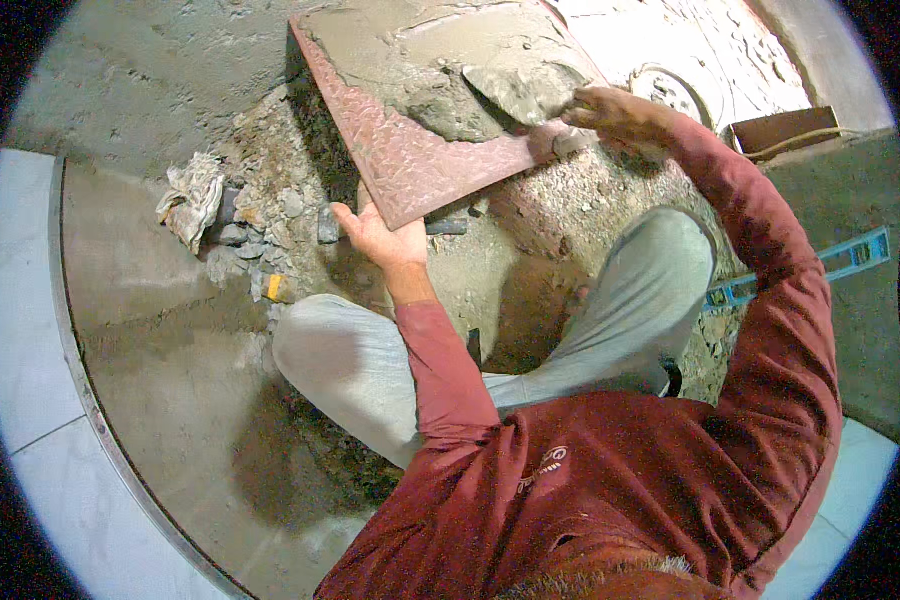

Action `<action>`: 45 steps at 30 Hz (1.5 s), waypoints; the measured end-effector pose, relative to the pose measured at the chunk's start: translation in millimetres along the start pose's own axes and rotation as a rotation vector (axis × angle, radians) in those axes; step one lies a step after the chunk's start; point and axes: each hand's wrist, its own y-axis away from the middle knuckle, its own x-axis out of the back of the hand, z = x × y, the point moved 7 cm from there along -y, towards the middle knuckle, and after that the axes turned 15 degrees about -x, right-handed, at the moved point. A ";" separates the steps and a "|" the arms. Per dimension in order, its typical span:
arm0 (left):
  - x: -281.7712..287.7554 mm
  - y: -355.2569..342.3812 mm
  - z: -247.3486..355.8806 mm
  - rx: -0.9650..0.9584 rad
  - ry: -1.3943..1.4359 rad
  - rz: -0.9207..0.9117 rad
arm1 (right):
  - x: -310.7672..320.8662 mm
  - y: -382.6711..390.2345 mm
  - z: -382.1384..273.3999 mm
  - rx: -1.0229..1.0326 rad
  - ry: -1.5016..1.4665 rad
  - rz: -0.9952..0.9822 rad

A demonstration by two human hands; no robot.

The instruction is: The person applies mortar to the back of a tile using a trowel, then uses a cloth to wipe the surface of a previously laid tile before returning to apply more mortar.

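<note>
A square reddish tile [420, 175] lies tilted in front of me, its ribbed back facing up. Wet grey mortar [440, 50] covers most of that back, leaving the left and near edges bare. My left hand [385, 242] supports the near corner from below, palm up, thumb sticking out at the side and the other fingers hidden under the tile. At the tile's right edge, my right hand [620, 112] is closed on a trowel [530, 92]. Its blade rests in the mortar and is coated with it; the handle is mostly covered by my fingers.
Rubble and a crumpled whitish rag [192, 200] lie left of the tile, near a small yellow-and-grey object [278, 288]. A dark bar [446, 227] shows beside my left hand. A blue spirit level [850, 257] lies beyond my right arm. A round, ring-shaped thing [675, 88] sits behind my right hand.
</note>
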 end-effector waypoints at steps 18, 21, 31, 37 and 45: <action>6.8 -6.8 -6.7 -0.051 0.155 0.016 | 19.7 -9.8 -84.4 0.049 0.511 0.172; 13.4 -10.5 -3.2 -0.076 0.140 0.006 | 14.0 -9.2 -97.1 0.107 0.586 0.196; 2.4 -9.9 -10.7 -0.070 0.143 0.003 | 17.7 -131.7 -66.5 0.197 0.298 0.400; 3.8 -9.7 -3.0 -0.083 0.156 -0.001 | 2.0 -114.4 -79.5 -0.446 -0.414 -0.304; 8.9 -10.7 -5.8 -0.074 0.174 0.046 | 4.6 -45.8 -72.1 -0.308 -0.244 -0.363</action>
